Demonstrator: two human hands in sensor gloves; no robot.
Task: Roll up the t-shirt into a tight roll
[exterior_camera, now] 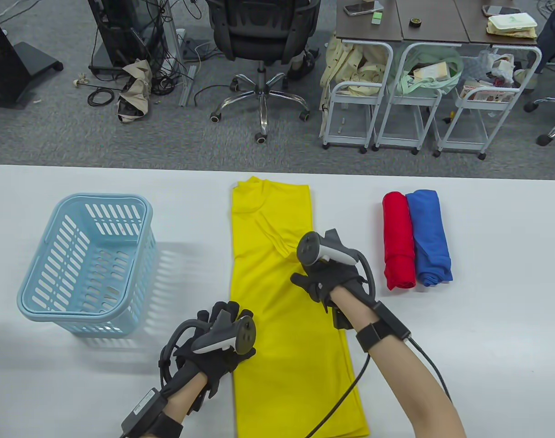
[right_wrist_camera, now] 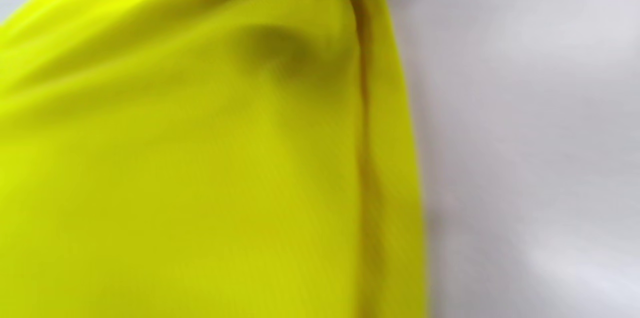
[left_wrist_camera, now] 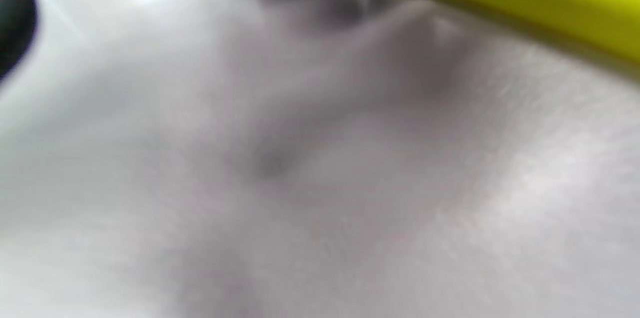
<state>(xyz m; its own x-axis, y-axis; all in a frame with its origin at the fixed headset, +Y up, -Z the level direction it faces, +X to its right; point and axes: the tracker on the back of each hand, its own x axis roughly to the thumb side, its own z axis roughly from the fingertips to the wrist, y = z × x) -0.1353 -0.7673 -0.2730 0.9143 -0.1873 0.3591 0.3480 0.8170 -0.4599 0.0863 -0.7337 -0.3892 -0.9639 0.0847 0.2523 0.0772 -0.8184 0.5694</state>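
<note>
- An office floor with a swivel chair [exterior_camera: 262, 41] and wheeled carts [exterior_camera: 430, 109] lies beyond the far edge of a white table [exterior_camera: 487, 356].
- A yellow t-shirt [exterior_camera: 277, 319], folded into a long strip, runs from near the table's far edge to its near edge, about midway along; it is flat, not yet rolled.
- The left hand [exterior_camera: 215, 351] rests at the strip's left edge near the table's near edge, fingers pointing away from the person; whether it grips the cloth cannot be told.
- The right hand [exterior_camera: 325, 278] lies on the strip's right half, further up, wrist bent leftward; its grip is hidden under the tracker.
- A red roll [exterior_camera: 398, 242] and a blue roll [exterior_camera: 430, 237] lie touching, towards the right.
- A light blue basket [exterior_camera: 88, 264] stands towards the left.
- Both wrist views are blurred, showing only yellow cloth and white table.
</note>
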